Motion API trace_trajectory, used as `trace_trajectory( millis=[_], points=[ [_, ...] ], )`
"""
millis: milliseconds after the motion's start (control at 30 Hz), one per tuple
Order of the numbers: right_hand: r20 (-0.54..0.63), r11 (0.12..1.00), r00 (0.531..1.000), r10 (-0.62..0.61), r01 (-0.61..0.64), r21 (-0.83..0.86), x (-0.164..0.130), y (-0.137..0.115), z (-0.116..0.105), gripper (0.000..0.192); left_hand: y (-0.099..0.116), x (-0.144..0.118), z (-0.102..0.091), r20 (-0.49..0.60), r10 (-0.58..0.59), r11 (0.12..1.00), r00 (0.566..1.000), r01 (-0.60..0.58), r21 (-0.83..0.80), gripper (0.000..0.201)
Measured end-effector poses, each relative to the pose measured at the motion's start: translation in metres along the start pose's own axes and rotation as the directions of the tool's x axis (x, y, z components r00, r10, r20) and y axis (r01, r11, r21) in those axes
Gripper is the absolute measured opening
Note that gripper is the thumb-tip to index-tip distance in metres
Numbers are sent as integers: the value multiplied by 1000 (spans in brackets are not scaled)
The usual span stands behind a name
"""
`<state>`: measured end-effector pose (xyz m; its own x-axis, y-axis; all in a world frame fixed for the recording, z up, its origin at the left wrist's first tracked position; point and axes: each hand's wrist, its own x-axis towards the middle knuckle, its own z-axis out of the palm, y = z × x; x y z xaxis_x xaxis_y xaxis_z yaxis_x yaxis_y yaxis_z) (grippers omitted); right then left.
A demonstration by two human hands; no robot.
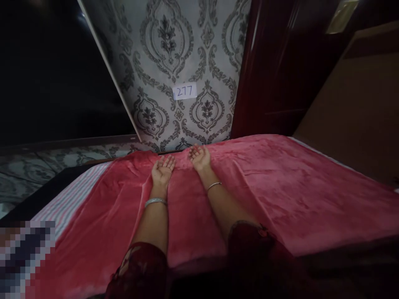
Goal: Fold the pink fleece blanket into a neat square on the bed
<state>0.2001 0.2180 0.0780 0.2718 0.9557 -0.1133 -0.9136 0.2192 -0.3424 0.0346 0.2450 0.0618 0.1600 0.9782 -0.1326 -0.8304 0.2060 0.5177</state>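
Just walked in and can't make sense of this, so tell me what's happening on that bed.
A person stretches both arms out over a red blanket spread on the bed. The left hand and right hand lie palm-up and open near the blanket's far edge, holding nothing. Each wrist wears a bangle. A striped sheet shows at the left, and a paper label reading 277 sits on the patterned wall behind.

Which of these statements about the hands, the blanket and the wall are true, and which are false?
1. Both hands, the left hand and the right hand, lie palm up on the red blanket. True.
2. The right hand holds a cup. False: it is empty.
3. Each wrist wears a bangle. True.
4. The paper label on the wall reads 100. False: it reads 277.
5. The blanket is blue. False: it is red.
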Motion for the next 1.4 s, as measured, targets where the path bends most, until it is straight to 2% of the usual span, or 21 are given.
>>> trace_trajectory(
  millis=[100,200,300,367,500,733,833,933,1067,1200,1400],
  points=[
    [53,995,996,-76,79,-64,-6,-47,-9,33,-1,-1,2,-9,8,1000,1000,-8,10,26],
    [-54,984,983,-176,174,-46,-10,-85,-33,33,-3,-1,4,-27,17,1000,1000,-16,24,26],
    [-183,972,958,-222,231,33,-10,-100,-60,32,-3,-1,4,-50,15,999,999,-13,33,25],
    [-186,974,961,-206,220,60,-8,-101,-71,32,-3,-1,4,-65,13,999,998,-10,36,24],
    [-81,986,984,-155,160,48,-1,-99,-79,33,-2,1,2,-72,16,1000,997,-15,19,20],
    [-93,991,986,-137,137,-4,3,-98,-83,33,-8,6,0,-134,1,1000,991,0,5,15],
    [-89,991,987,-134,131,-37,3,-97,-86,34,-5,3,3,-77,60,998,995,-59,9,13],
    [-94,990,986,-140,136,-46,3,-95,-87,36,9,-2,4,-53,142,990,988,-143,-15,17],
    [-129,991,983,-131,127,-37,-1,-95,-84,36,31,-6,-5,-166,148,988,975,-152,-11,17],
    [-110,990,984,-140,139,-17,-2,-95,-84,36,33,-2,-18,-242,89,995,966,-99,-29,17],
    [-80,986,983,-166,166,-10,4,-97,-92,37,26,5,-26,-163,66,997,984,-72,-34,15]
  ],
)
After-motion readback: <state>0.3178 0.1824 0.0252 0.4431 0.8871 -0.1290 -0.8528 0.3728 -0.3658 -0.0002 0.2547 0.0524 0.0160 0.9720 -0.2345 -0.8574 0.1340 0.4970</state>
